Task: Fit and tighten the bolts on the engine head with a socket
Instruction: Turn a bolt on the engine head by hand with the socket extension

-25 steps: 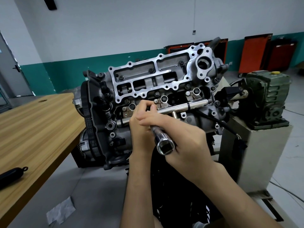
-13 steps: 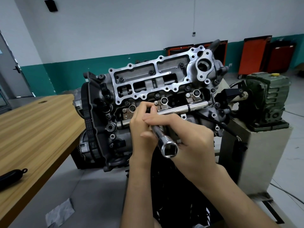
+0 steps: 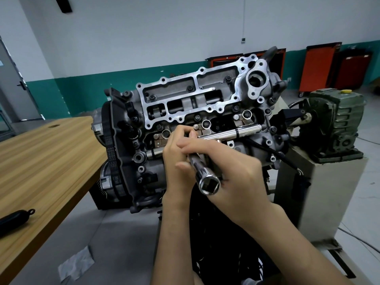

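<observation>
Head view, grey cast-metal engine head (image 3: 205,93) tilted on its stand, right hand (image 3: 240,177) wrapped round a long chrome socket (image 3: 200,168), square end facing the camera, far end at the head, left hand (image 3: 176,155) curled beside it, cannot tell its grip

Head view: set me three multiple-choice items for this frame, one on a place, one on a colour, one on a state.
1. The wooden table stands on which side of the engine head? A left, B right, C behind.
2. The cap on the green gearbox is: A red, B yellow, C blue.
3. The right hand is: A flat and empty, B gripping the socket, C out of view.

Answers: 1 A, the tabletop fills the left of the frame. 2 B, a yellow cap sits on top of the housing. 3 B, its fingers curl round the socket's shaft.
</observation>
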